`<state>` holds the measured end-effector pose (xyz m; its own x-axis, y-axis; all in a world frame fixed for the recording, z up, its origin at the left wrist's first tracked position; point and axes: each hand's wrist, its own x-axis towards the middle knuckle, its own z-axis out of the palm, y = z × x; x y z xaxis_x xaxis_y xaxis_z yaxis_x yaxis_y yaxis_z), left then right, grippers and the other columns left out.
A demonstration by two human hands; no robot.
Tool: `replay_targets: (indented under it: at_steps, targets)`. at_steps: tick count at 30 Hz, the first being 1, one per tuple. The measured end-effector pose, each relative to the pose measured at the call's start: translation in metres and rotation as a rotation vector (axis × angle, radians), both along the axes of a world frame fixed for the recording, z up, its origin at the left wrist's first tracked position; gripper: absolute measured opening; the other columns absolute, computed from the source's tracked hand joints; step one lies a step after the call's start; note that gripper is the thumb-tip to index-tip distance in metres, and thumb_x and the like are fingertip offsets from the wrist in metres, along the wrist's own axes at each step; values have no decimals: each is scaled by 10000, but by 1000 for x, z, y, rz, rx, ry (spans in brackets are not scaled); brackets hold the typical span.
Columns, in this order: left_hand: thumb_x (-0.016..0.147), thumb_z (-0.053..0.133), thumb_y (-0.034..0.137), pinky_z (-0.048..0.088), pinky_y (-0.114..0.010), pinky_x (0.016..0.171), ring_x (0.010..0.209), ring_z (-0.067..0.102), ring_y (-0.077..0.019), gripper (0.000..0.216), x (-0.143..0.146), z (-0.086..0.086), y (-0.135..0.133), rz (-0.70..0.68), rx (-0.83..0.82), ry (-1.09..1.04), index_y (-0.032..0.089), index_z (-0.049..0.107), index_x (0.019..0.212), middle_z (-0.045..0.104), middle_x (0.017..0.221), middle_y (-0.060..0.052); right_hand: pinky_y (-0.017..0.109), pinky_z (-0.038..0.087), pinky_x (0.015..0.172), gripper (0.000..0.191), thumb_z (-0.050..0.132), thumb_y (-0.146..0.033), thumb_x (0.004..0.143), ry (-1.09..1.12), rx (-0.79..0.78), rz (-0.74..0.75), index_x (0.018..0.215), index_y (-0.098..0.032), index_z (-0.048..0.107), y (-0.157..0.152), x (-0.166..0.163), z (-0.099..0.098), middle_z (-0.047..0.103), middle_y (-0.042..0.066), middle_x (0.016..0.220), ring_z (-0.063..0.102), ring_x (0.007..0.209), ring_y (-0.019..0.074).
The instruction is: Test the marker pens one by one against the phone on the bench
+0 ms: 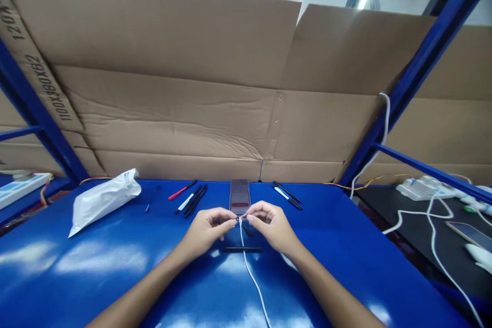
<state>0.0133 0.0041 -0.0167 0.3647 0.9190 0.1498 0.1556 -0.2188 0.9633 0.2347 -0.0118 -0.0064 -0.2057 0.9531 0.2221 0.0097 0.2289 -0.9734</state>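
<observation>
My left hand (207, 228) and my right hand (269, 223) meet over the middle of the blue table (77, 266), fingers pinched together on the end of a thin white cable (251, 274). The cable runs from my fingertips down toward me. What sits between the fingertips is too small to make out. A dark phone-like slab (240, 195) lies just behind my hands. A black pen (242, 249) lies on the table just below them.
Several pens (191, 199) lie at the back left of centre, and more pens (287, 195) at the back right. A white plastic bag (102, 199) rests at the left. Cardboard sheets (172, 102) wall off the back. Blue rack posts (415, 72) stand at both sides. Power strips and white cables (423, 188) lie at the right.
</observation>
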Motion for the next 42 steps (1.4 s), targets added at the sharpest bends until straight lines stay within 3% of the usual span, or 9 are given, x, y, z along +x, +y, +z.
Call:
replay_targets:
  at_steps: [4, 8, 14, 19, 24, 29, 42]
  targets:
    - [845, 754, 456, 497, -242, 537, 555, 612, -135, 335, 0, 0, 1, 1, 19, 4, 146, 801, 964, 756, 822, -57, 306, 542, 692, 280, 779, -446, 829, 72, -29, 9, 886, -197, 663, 0, 0, 0, 782, 76, 923, 726, 784, 205]
    - [861, 741, 442, 499, -244, 553, 586, 619, -135, 311, -1, 0, 1, -11, 66, 19, 155, 807, 959, 768, 919, -72, 298, 521, 672, 249, 727, -434, 865, 1, 13, -12, 901, -190, 693, 0, 2, 2, 748, 50, 827, 675, 722, 187]
    - [854, 746, 469, 524, -283, 665, 737, 670, -200, 363, 0, -1, -1, 74, 114, 43, 155, 804, 1025, 789, 889, -79, 278, 473, 655, 264, 635, -375, 939, -144, 99, -41, 1143, -207, 634, -4, -2, -1, 690, 5, 806, 616, 703, 167]
    - [853, 739, 458, 544, -306, 726, 803, 699, -224, 308, -1, 2, -2, 88, 151, 43, 170, 813, 934, 797, 916, -86, 285, 465, 684, 115, 659, -307, 933, -263, 167, -60, 993, -209, 671, -12, -6, 4, 724, 24, 832, 632, 739, 176]
    - [878, 726, 409, 534, -297, 733, 816, 694, -215, 250, -1, 5, -4, 49, 204, 78, 186, 818, 944, 793, 919, -73, 296, 459, 725, 124, 641, -243, 950, -396, 326, -74, 1000, -236, 754, -16, -6, 12, 724, 32, 884, 612, 793, 185]
    - [887, 728, 399, 535, -299, 744, 842, 697, -219, 233, -2, 4, -5, 24, 229, 90, 196, 823, 951, 794, 945, -73, 290, 443, 702, 42, 682, -223, 919, -409, 343, -102, 903, -219, 721, -17, -7, 13, 711, 24, 847, 591, 770, 180]
    - [889, 718, 396, 543, -300, 733, 828, 706, -222, 230, -2, 6, -6, 43, 261, 102, 198, 828, 930, 803, 929, -72, 314, 460, 731, 105, 641, -237, 965, -412, 395, -65, 899, -238, 723, -17, -5, 13, 730, 37, 879, 623, 841, 202]
